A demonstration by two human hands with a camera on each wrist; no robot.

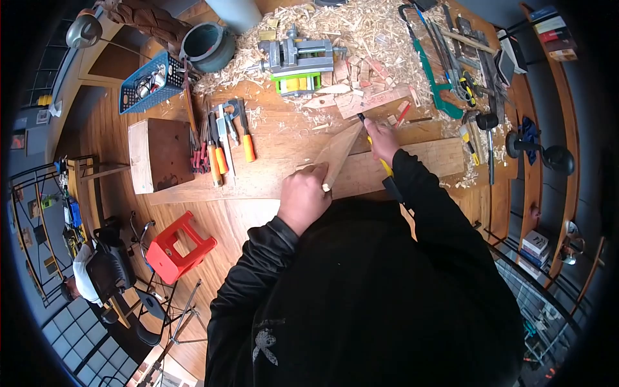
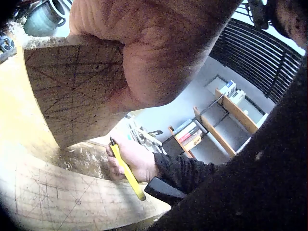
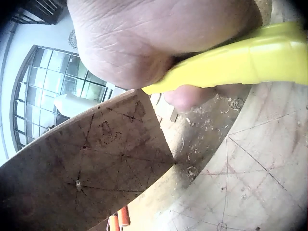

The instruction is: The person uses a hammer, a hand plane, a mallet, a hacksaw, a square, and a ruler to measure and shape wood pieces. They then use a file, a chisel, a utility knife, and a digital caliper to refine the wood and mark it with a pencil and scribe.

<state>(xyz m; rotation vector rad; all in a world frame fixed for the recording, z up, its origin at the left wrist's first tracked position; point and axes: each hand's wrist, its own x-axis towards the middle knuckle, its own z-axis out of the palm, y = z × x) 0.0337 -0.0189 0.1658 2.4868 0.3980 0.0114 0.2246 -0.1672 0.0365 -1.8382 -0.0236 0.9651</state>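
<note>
My left hand (image 1: 304, 197) grips the near end of a tapered wooden piece (image 1: 338, 151), which is tilted up from the bench. In the left wrist view, pencil lines cross the face of this piece (image 2: 72, 91), and the left hand (image 2: 154, 53) is wrapped over its edge. The right hand (image 1: 383, 140) holds a yellow-handled knife (image 3: 231, 62) by the piece's far end; the knife's dark tip (image 1: 361, 117) points away from me. Below both lies a long flat board (image 1: 412, 164), also marked with lines in the right wrist view. The fingers of the left hand are partly hidden.
Beyond the hands stand a grey vise (image 1: 302, 57), wood shavings (image 1: 367, 29) and offcuts. Orange-handled chisels (image 1: 249, 148), a wooden box (image 1: 161, 155) and a blue basket (image 1: 149, 82) are at left. A green saw (image 1: 445, 103) and other tools lie at right.
</note>
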